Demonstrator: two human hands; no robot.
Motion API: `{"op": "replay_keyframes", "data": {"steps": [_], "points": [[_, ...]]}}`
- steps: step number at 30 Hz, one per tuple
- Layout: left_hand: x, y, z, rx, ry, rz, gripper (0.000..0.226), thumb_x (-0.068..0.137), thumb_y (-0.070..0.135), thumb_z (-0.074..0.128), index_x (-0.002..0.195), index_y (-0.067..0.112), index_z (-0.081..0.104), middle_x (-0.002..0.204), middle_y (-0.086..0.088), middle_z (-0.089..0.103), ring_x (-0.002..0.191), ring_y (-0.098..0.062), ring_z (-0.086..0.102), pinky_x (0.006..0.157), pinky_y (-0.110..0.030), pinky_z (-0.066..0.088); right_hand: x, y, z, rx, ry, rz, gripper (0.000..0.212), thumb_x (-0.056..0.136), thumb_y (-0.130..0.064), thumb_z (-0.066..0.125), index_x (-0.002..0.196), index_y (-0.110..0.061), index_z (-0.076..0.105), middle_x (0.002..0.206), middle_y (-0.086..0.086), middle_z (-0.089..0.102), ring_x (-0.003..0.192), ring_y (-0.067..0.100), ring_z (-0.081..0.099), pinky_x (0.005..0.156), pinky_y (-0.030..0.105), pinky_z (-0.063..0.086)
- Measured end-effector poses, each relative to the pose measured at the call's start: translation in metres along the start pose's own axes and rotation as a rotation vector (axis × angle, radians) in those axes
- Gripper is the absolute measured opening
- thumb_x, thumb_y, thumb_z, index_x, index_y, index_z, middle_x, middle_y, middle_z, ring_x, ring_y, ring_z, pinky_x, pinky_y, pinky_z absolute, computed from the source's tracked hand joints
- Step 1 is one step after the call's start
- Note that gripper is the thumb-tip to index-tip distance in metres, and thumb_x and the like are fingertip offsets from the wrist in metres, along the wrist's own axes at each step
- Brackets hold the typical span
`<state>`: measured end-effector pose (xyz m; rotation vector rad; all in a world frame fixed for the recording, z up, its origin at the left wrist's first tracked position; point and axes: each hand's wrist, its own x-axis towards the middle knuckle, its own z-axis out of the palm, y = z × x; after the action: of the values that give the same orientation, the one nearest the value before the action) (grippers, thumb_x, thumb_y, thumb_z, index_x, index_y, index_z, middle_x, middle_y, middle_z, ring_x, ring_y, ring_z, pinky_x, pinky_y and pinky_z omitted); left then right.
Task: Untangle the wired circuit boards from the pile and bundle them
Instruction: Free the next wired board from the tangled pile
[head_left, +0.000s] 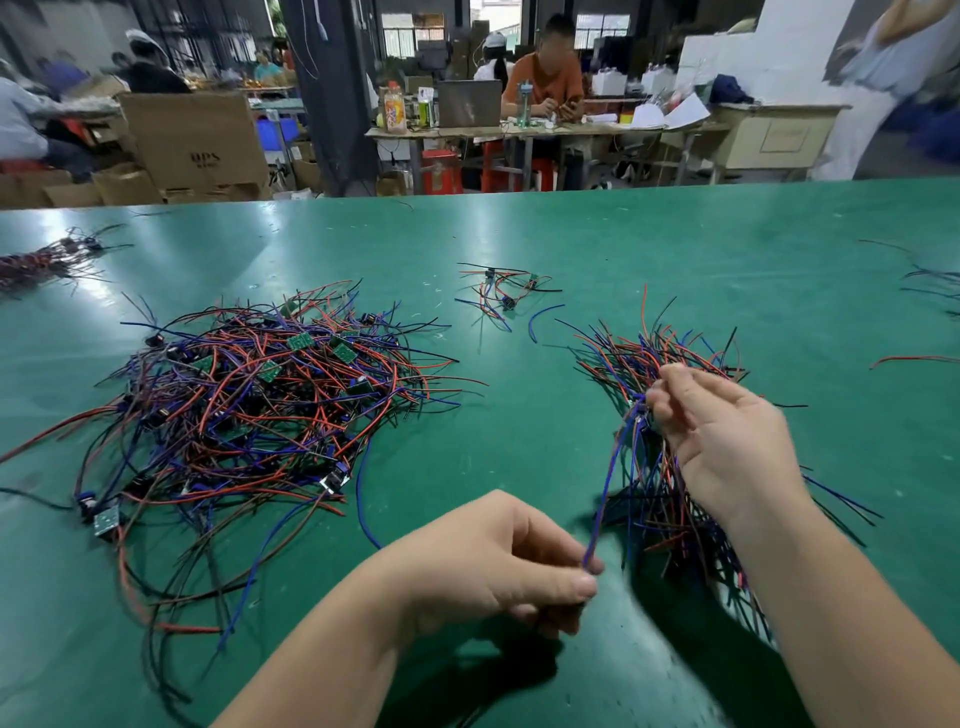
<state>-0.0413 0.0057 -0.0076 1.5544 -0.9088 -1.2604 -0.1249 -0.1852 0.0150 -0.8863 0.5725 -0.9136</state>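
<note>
Left hand (498, 561): low and central, knuckles up, fingers curled, with thumb and forefinger pinching the end of a blue wire (605, 493).
Right hand (727, 436): higher and to the right, palm turned leftward, fingertips (667, 395) closed on the wire bundle (660, 514).
Forearms: both bare, rising from the bottom edge and angling towards each other.

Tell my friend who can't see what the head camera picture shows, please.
Two hands work over a green table: the right hand holds a bundle of red, blue and black wires, while the left hand pinches the end of one blue wire that runs up to it. A big tangled pile of wired circuit boards lies to the left.
</note>
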Motion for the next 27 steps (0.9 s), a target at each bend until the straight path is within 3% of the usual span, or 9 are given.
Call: {"op": "replay_keyframes", "data": {"steps": [3,6,9,12,15,18,22,24,27], "points": [[0.002,0.002,0.002,-0.054,0.105,0.001,0.005,0.085,0.014,0.070,0.089,0.011,0.072,0.068,-0.002,0.068,0.059,-0.011,0.064,0.051,-0.015,0.046,0.003,-0.004,-0.001,0.021,0.104,-0.137,0.017,0.095,0.000,0.049,0.086,-0.010,0.059,0.078,0.004,0.058,0.057,0.006,0.061,0.059,0.014,0.049],[0.008,0.005,-0.005,-0.166,0.342,0.021,0.005,0.083,0.014,0.071,0.083,0.010,0.068,0.070,-0.001,0.070,0.062,-0.015,0.068,0.051,-0.020,0.051,-0.008,-0.002,0.001,-0.140,0.076,-0.313,0.019,0.089,-0.002,0.053,0.082,-0.019,0.055,0.069,-0.006,0.055,0.054,0.004,0.052,0.056,0.016,0.042],[0.013,0.006,-0.013,-0.263,0.514,0.046,0.011,0.081,0.014,0.073,0.085,0.005,0.068,0.074,-0.006,0.072,0.061,-0.017,0.068,0.054,-0.026,0.054,-0.028,0.010,0.011,-0.592,-0.270,-0.392,0.007,0.074,-0.016,0.062,0.075,-0.021,0.058,0.065,-0.006,0.059,0.058,0.011,0.053,0.055,0.023,0.044],[0.015,0.003,-0.015,-0.374,0.572,0.091,0.020,0.075,0.021,0.074,0.083,0.003,0.071,0.073,-0.013,0.071,0.057,-0.017,0.063,0.051,-0.024,0.052,-0.046,0.031,0.019,-0.977,-0.669,-0.325,0.026,0.067,-0.026,0.079,0.085,-0.025,0.061,0.084,-0.006,0.061,0.061,0.008,0.058,0.059,0.021,0.047],[0.014,0.005,-0.014,-0.365,0.489,0.159,0.027,0.074,0.034,0.066,0.079,0.010,0.074,0.071,-0.008,0.070,0.060,-0.015,0.063,0.057,-0.027,0.053,-0.050,0.041,0.021,-1.094,-0.580,-0.555,0.024,0.069,-0.021,0.082,0.085,-0.027,0.065,0.080,-0.010,0.062,0.063,0.007,0.058,0.064,0.020,0.049],[0.011,0.011,-0.013,-0.320,0.442,0.201,0.026,0.076,0.040,0.061,0.090,0.021,0.074,0.093,-0.001,0.075,0.081,-0.015,0.072,0.069,-0.027,0.058,-0.042,0.032,0.018,-0.987,-0.407,-0.564,0.020,0.072,-0.011,0.079,0.081,-0.026,0.069,0.077,-0.009,0.068,0.059,0.007,0.061,0.062,0.021,0.051],[0.004,0.007,-0.040,0.204,0.843,0.258,0.019,0.092,0.018,0.060,0.106,0.024,0.071,0.098,0.007,0.073,0.071,-0.003,0.065,0.066,-0.010,0.047,-0.023,-0.002,0.001,-0.871,-0.105,-0.841,0.018,0.079,-0.012,0.073,0.092,-0.026,0.070,0.084,-0.003,0.067,0.070,0.010,0.064,0.069,0.019,0.050],[-0.003,0.000,-0.060,0.725,1.082,0.071,0.027,0.092,0.022,0.056,0.118,0.022,0.065,0.111,0.002,0.067,0.084,-0.016,0.061,0.077,-0.023,0.047,-0.010,-0.019,-0.011,-0.979,0.060,-0.924,0.018,0.081,-0.014,0.071,0.097,-0.023,0.071,0.087,0.002,0.064,0.074,0.015,0.062,0.076,0.023,0.049],[-0.008,-0.012,-0.078,1.124,1.103,-0.340,0.035,0.092,0.032,0.054,0.124,0.020,0.058,0.128,-0.003,0.052,0.115,-0.028,0.046,0.094,-0.039,0.040,0.007,-0.025,-0.027,-1.439,0.088,-0.652,0.026,0.081,-0.012,0.070,0.106,-0.008,0.072,0.108,0.016,0.060,0.104,0.029,0.055,0.090,0.027,0.037]]}}
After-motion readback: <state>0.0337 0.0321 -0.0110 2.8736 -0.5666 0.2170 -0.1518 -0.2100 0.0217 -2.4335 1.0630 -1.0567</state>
